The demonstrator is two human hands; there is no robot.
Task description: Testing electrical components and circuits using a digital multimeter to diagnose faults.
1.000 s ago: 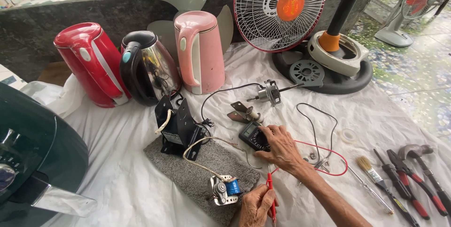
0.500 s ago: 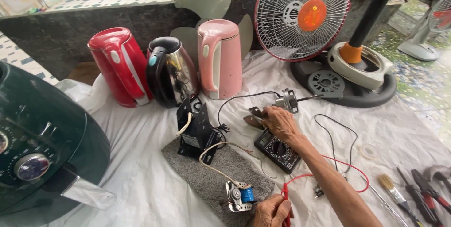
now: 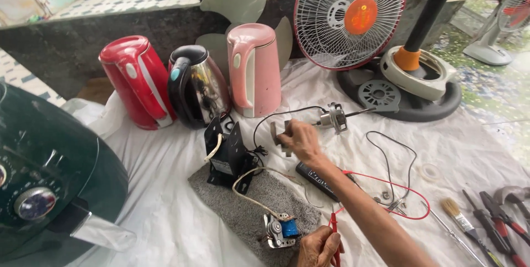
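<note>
My right hand reaches forward from the lower right and is closed on a small grey metal part. Just right of that part lies a little fan motor with a shaft, with a black wire running off it. Under my forearm rests a black multimeter; its red lead loops over the white cloth. At the bottom edge my left hand grips a red test probe beside a small motor with a blue coil on a grey mat.
A black bracket unit stands on the mat's far corner. Red, black-and-steel and pink kettles line the back, beside a fan grille and fan base. A dark green appliance is left; a brush and pliers lie right.
My right hand left the multimeter and moved forward to take hold of the grey part by the fan motor. The left hand kept the red probe. The view shifted slightly.
</note>
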